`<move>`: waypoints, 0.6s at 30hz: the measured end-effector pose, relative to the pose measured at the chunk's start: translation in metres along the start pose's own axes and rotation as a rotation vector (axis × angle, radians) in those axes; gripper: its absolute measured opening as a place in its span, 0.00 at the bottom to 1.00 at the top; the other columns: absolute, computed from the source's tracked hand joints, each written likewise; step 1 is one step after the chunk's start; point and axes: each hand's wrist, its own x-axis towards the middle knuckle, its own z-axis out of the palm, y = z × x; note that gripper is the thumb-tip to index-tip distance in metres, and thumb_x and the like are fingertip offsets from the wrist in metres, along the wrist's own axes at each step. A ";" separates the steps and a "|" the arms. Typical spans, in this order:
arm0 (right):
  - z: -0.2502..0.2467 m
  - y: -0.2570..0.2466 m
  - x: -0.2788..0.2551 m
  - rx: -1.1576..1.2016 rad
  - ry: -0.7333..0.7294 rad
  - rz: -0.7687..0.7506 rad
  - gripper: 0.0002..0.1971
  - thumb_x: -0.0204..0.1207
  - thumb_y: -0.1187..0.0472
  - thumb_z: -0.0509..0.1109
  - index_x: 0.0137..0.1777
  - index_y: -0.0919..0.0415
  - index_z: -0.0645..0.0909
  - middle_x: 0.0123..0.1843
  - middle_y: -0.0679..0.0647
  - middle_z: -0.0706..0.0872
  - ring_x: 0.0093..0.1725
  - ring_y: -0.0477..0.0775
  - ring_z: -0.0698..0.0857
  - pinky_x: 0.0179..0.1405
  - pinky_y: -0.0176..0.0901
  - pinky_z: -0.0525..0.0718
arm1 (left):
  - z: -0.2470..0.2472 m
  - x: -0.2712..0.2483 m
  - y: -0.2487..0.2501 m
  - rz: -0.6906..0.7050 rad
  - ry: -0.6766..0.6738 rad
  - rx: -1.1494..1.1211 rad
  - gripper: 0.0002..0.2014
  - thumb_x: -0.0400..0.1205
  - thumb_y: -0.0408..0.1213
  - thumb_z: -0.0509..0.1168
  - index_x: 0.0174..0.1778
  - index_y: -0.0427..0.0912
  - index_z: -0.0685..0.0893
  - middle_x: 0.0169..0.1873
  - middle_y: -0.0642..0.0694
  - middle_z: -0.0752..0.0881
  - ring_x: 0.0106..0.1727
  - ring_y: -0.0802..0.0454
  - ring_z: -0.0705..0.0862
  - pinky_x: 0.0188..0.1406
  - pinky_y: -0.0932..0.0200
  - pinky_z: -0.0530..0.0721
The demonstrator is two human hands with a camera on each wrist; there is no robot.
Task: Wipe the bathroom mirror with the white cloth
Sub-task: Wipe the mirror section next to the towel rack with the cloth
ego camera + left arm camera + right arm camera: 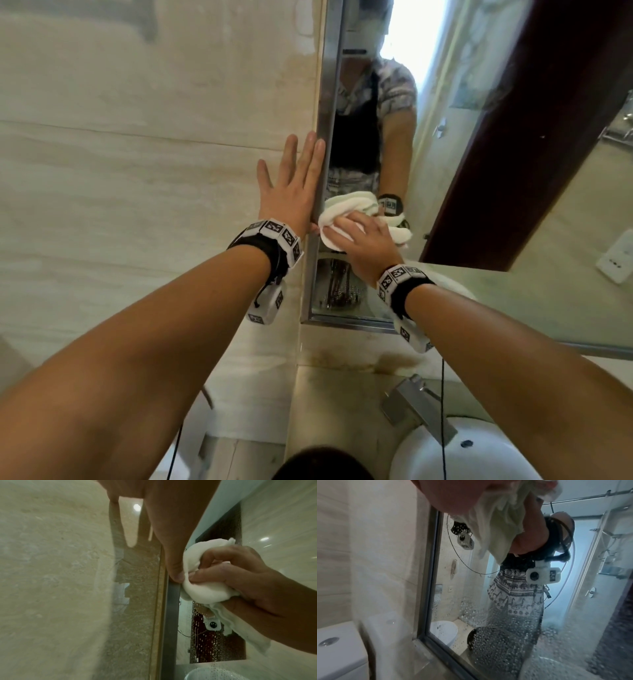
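Observation:
The bathroom mirror [479,171] hangs in a metal frame [329,113] on the tiled wall. My right hand [366,240] grips a bunched white cloth [337,233] and presses it on the glass near the mirror's left edge. In the left wrist view the right hand [240,574] has its fingers curled round the cloth [202,588]. My left hand [294,192] lies flat with straight fingers on the wall tile beside the frame, thumb [175,573] at the frame's edge. Water drops cover the lower glass [496,642]; the cloth [496,524] hangs from my palm.
A white basin [479,455] and a metal tap [414,404] sit below the mirror on the right. A stone ledge [342,394] runs under the frame. A white toilet cistern [337,649] stands low on the left. A wall socket [616,257] shows in the reflection.

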 end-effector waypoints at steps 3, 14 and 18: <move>-0.007 0.007 -0.002 -0.008 -0.139 -0.091 0.34 0.66 0.70 0.74 0.73 0.50 0.75 0.72 0.50 0.78 0.71 0.61 0.72 0.60 0.59 0.73 | 0.000 0.000 0.001 -0.006 0.007 -0.002 0.75 0.60 0.59 0.83 0.85 0.42 0.30 0.87 0.44 0.36 0.87 0.38 0.37 0.77 0.20 0.56; -0.050 0.018 0.020 0.046 -0.017 0.079 0.31 0.66 0.63 0.82 0.70 0.49 0.81 0.68 0.51 0.83 0.64 0.61 0.78 0.56 0.58 0.82 | 0.020 -0.027 -0.002 0.026 -0.060 0.023 0.75 0.63 0.62 0.81 0.83 0.42 0.24 0.86 0.41 0.30 0.87 0.40 0.36 0.79 0.22 0.53; -0.043 0.008 0.029 0.034 0.109 0.194 0.30 0.69 0.66 0.77 0.72 0.49 0.78 0.70 0.52 0.80 0.67 0.60 0.72 0.54 0.60 0.80 | 0.029 -0.025 -0.001 0.021 -0.055 0.013 0.77 0.61 0.61 0.82 0.83 0.43 0.25 0.86 0.41 0.33 0.87 0.39 0.35 0.79 0.22 0.52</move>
